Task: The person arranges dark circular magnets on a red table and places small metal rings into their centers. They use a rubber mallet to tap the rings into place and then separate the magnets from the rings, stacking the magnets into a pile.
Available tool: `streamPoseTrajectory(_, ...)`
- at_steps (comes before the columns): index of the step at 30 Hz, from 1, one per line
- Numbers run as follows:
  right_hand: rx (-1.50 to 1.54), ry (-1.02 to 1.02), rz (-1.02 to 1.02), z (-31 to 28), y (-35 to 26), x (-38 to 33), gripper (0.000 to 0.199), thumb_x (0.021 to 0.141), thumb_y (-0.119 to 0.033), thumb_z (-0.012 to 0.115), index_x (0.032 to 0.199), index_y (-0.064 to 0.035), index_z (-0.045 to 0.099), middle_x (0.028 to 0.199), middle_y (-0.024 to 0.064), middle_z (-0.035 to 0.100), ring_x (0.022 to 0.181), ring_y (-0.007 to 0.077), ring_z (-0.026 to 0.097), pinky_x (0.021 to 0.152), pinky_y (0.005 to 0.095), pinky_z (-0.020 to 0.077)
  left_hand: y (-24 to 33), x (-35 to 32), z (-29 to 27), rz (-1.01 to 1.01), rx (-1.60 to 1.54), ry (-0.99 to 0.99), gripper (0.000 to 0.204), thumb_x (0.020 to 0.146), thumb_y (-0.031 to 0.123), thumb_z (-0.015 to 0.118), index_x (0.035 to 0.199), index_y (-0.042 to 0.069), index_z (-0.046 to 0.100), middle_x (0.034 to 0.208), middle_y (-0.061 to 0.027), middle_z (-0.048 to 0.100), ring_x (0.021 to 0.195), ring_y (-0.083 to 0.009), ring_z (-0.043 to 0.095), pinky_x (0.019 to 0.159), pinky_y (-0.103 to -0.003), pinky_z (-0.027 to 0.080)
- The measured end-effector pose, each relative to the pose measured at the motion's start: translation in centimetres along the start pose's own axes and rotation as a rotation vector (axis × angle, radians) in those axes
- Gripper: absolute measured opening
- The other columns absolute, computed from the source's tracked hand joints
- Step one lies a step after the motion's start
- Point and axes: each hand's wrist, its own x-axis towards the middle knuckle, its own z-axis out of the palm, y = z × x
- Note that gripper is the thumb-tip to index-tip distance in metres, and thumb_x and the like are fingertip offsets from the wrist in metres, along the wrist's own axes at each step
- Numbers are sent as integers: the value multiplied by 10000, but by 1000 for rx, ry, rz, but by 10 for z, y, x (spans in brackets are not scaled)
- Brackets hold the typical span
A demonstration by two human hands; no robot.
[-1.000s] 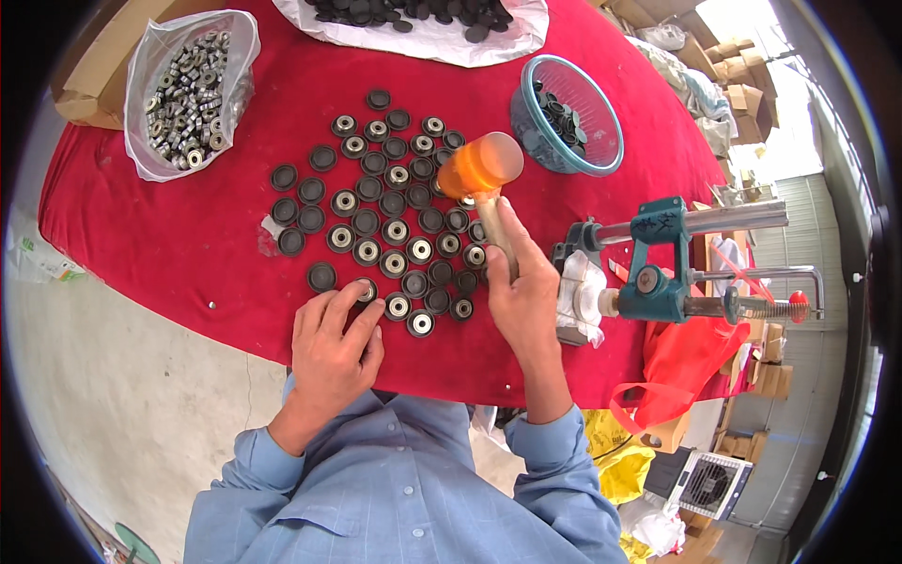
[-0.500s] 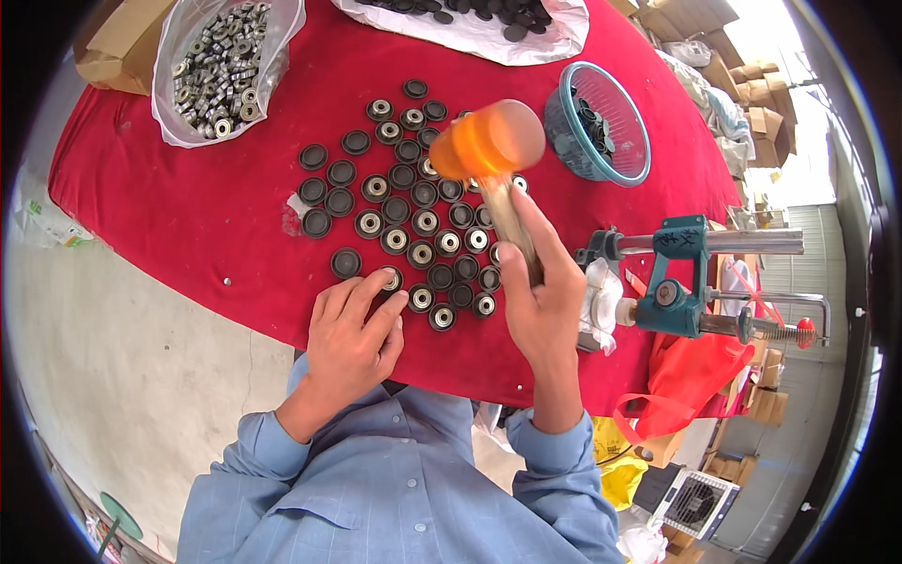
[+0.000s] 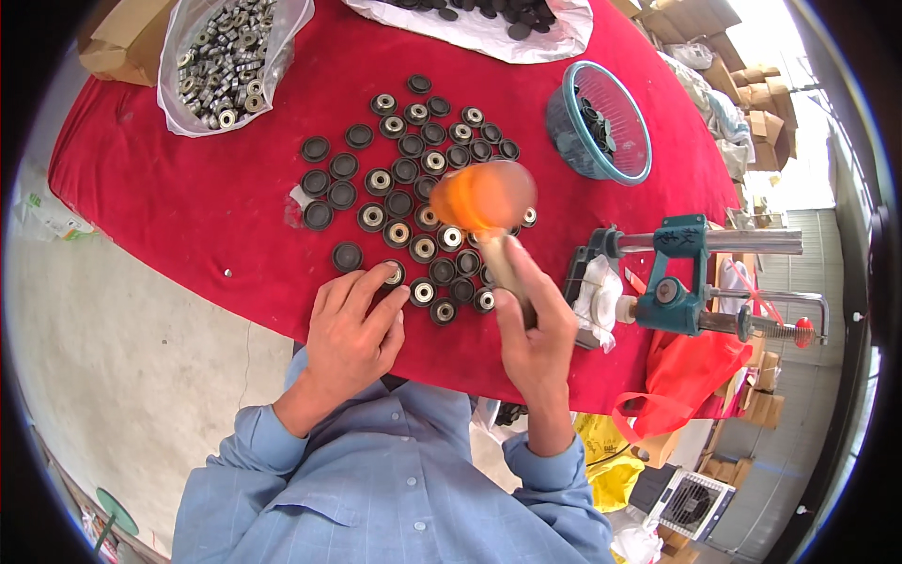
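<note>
While the right hand [image 3: 539, 348] grips a mallet [image 3: 489, 197], characters [image 3: 692, 237] mark the press [image 3: 691, 310].

Dressed in a soft blue shirt [image 3: 376, 503] with small round buttons [image 3: 412, 480] down the front, a chest pocket [image 3: 315, 510] and cuffed sleeves [image 3: 552, 475].

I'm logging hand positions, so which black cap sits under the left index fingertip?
The cap holding a silvery bearing, just right of a lone bearingless cap. It alone is partly covered by the index fingertip of the left hand.
</note>
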Motion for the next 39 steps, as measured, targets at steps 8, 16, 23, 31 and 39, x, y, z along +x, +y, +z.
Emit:
streamPoseTrajectory(8,-95,-10,41,-8,8,-27,544,954,51,671,1493,-1,629,1201,211,751,940,270,732,838,357,588,1,1,-1,2,-5,-1,340,782,42,789,1121,59,776,1352,-93,685,1159,-324,652,955,-453,518)
streamPoseTrajectory(16,-25,-103,76,0,-7,-31,590,938,45,697,1508,-101,647,1097,181,743,838,277,711,755,378,589,0,2,-2,5,-39,10,328,784,28,789,1110,42,762,1322,-106,698,1146,-317,670,951,-453,542)
streamPoseTrajectory(23,-78,-112,-49,17,-18,-19,611,936,29,704,1526,-117,636,1000,154,717,804,266,698,733,377,581,0,2,-3,-1,-50,15,330,783,28,790,1110,44,750,1298,-111,706,1127,-320,684,936,-455,548)
streamPoseTrajectory(31,-16,-103,-135,24,-31,4,606,946,12,696,1535,-109,624,1041,176,725,788,288,679,724,389,583,0,2,-2,-4,-75,27,327,779,26,793,1102,46,744,1270,-110,714,1095,-318,696,909,-450,555)
streamPoseTrajectory(39,47,-52,-114,37,-25,37,590,959,-1,684,1531,-134,629,1010,205,699,827,347,705,752,442,575,-1,3,-4,-9,-95,32,317,776,29,793,1088,44,745,1270,-113,713,1086,-315,695,900,-445,558)
